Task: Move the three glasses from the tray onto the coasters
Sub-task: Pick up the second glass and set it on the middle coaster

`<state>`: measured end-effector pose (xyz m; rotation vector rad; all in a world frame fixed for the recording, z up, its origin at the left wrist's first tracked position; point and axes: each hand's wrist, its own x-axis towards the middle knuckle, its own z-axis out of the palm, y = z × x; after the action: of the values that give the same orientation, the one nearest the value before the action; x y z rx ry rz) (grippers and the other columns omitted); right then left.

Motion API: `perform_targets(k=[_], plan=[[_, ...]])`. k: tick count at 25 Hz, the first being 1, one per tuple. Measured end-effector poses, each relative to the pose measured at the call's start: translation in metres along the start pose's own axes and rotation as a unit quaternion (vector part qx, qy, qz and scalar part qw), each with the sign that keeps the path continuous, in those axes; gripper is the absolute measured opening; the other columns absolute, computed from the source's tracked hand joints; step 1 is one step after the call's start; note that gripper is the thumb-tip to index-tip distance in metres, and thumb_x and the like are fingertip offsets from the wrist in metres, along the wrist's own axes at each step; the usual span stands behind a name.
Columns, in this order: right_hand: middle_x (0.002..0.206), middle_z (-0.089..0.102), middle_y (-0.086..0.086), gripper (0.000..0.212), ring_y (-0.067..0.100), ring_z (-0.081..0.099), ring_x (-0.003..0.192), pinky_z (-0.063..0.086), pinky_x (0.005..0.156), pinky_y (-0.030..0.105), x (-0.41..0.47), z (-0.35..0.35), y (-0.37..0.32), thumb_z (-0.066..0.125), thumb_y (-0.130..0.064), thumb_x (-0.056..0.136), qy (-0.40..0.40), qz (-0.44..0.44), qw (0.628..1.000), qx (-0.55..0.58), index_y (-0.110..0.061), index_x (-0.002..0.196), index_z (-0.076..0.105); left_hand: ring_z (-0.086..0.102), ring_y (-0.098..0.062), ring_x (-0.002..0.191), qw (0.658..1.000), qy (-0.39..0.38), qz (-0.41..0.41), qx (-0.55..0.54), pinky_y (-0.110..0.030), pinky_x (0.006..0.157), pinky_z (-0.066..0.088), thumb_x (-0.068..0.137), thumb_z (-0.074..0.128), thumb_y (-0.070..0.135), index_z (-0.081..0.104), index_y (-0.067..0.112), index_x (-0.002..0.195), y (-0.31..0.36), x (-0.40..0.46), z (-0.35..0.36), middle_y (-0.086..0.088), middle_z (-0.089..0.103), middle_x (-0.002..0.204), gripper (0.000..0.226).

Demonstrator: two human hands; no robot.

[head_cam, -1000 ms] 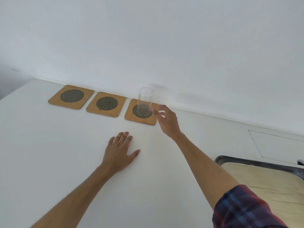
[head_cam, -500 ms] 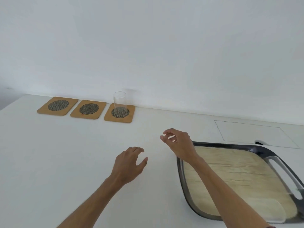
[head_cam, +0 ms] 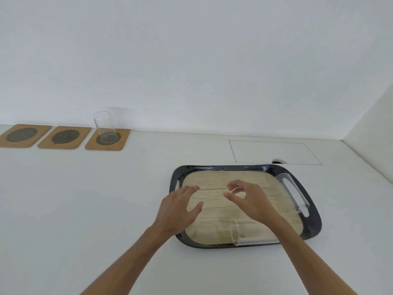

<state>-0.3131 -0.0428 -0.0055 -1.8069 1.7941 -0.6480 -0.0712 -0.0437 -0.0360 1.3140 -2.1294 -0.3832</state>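
Three cork coasters with dark mesh centres line the back wall: the left coaster [head_cam: 21,135], the middle coaster [head_cam: 64,137] and the right coaster [head_cam: 116,143]. One clear glass [head_cam: 104,125] stands upright on the right coaster. The dark-rimmed tray [head_cam: 314,222] with a wood-look floor sits at right. A second clear glass [head_cam: 252,236] lies on its side at the tray's front edge. Something clear by the tray's right handle [head_cam: 296,195] may be a third glass; I cannot tell. My left hand [head_cam: 177,208] hovers over the tray's left edge, fingers spread. My right hand [head_cam: 249,202] hovers over the tray's middle, fingers curled, holding nothing.
The white counter meets a white wall behind the coasters and a side wall at the far right. A thin rectangular outline [head_cam: 274,152] is set into the counter behind the tray.
My right hand has left the glass standing on the right coaster. Both hands have moved right, from the coasters to above the tray, and the view has swung right with them.
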Motion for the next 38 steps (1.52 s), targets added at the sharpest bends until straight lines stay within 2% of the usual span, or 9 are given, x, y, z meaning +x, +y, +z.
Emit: perform_targets(k=[3, 11, 14, 19, 24, 29, 33, 36, 38], plan=[[0.115, 0.067, -0.019, 0.037, 0.001, 0.064, 0.105, 0.052, 0.091, 0.033, -0.015, -0.024, 0.041, 0.072, -0.055, 0.082, -0.012, 0.023, 1.0, -0.012, -0.033, 0.111, 0.071, 0.059, -0.012, 0.114, 0.999, -0.047, 0.018, -0.02, -0.031, 0.093, 0.047, 0.089, 0.052, 0.052, 0.056, 0.021, 0.128, 0.03, -0.002, 0.024, 0.006, 0.064, 0.127, 0.05], [0.112, 0.072, -0.015, 0.07, 0.004, 0.066, 0.105, 0.05, 0.087, 0.02, -0.049, -0.047, 0.101, 0.083, -0.071, 0.055, -0.161, 0.07, 0.984, 0.043, -0.032, 0.113, 0.073, 0.043, -0.013, 0.128, 0.979, -0.204, 0.015, 0.016, -0.034, 0.105, 0.032, 0.076, 0.052, 0.076, 0.04, 0.027, 0.141, 0.081, -0.009, 0.062, 0.008, 0.048, 0.144, 0.082], [0.112, 0.072, -0.012, 0.074, 0.007, 0.066, 0.105, 0.053, 0.088, 0.021, -0.051, -0.046, 0.104, 0.089, -0.059, 0.054, -0.179, 0.058, 0.981, 0.047, -0.03, 0.119, 0.07, 0.049, -0.015, 0.121, 0.971, -0.234, 0.015, 0.033, -0.033, 0.1, 0.037, 0.076, 0.058, 0.069, 0.039, 0.026, 0.141, 0.086, -0.009, 0.07, 0.006, 0.053, 0.139, 0.08], [0.106, 0.074, -0.012, 0.062, 0.007, 0.067, 0.101, 0.055, 0.089, 0.027, -0.055, -0.046, 0.102, 0.095, -0.044, 0.051, -0.148, 0.037, 0.986, 0.072, -0.038, 0.107, 0.07, 0.054, -0.014, 0.111, 0.975, -0.224, 0.003, 0.009, -0.031, 0.093, 0.043, 0.076, 0.064, 0.058, 0.042, 0.025, 0.138, 0.09, -0.007, 0.068, 0.006, 0.058, 0.128, 0.074], [0.104, 0.073, -0.005, 0.08, 0.006, 0.067, 0.1, 0.05, 0.088, 0.022, -0.053, -0.053, 0.072, 0.098, -0.043, 0.046, -0.054, -0.024, 0.989, 0.138, -0.044, 0.116, 0.06, 0.055, -0.008, 0.101, 0.981, -0.185, -0.022, -0.048, -0.028, 0.089, 0.046, 0.071, 0.069, 0.057, 0.049, 0.021, 0.132, 0.09, -0.004, 0.054, 0.01, 0.059, 0.115, 0.074], [0.116, 0.071, -0.004, 0.094, 0.006, 0.068, 0.108, 0.054, 0.09, 0.023, -0.049, -0.058, 0.02, 0.099, -0.021, 0.056, -0.02, -0.079, 0.973, 0.217, -0.043, 0.131, 0.047, 0.057, -0.008, 0.092, 0.984, -0.096, -0.055, -0.142, -0.032, 0.082, 0.05, 0.06, 0.08, 0.055, 0.053, 0.03, 0.091, 0.092, 0.0, 0.04, 0.012, 0.06, 0.098, 0.048], [0.118, 0.073, -0.01, 0.097, 0.005, 0.067, 0.11, 0.051, 0.095, 0.023, -0.045, -0.053, -0.018, 0.098, -0.019, 0.058, 0.004, -0.103, 0.963, 0.249, -0.039, 0.136, 0.043, 0.059, -0.002, 0.106, 0.961, -0.082, -0.085, -0.249, -0.028, 0.093, 0.049, 0.058, 0.087, 0.046, 0.061, 0.023, 0.11, 0.091, 0.005, 0.018, 0.015, 0.065, 0.113, 0.063], [0.115, 0.075, -0.008, 0.089, 0.017, 0.069, 0.104, 0.054, 0.099, 0.034, -0.042, -0.049, -0.043, 0.097, -0.017, 0.06, 0.007, -0.125, 0.957, 0.262, -0.037, 0.131, 0.047, 0.058, 0.0, 0.114, 0.944, -0.099, -0.088, -0.301, -0.024, 0.101, 0.045, 0.061, 0.09, 0.032, 0.06, 0.028, 0.121, 0.087, 0.007, -0.003, 0.017, 0.067, 0.117, 0.067], [0.114, 0.076, -0.005, 0.08, 0.022, 0.07, 0.105, 0.054, 0.101, 0.043, -0.04, -0.047, -0.058, 0.095, -0.012, 0.062, -0.004, -0.143, 0.951, 0.275, -0.032, 0.127, 0.052, 0.061, 0.001, 0.111, 0.935, -0.088, -0.086, -0.332, -0.016, 0.095, 0.045, 0.065, 0.09, 0.018, 0.062, 0.03, 0.116, 0.084, 0.006, -0.017, 0.022, 0.07, 0.11, 0.06]])
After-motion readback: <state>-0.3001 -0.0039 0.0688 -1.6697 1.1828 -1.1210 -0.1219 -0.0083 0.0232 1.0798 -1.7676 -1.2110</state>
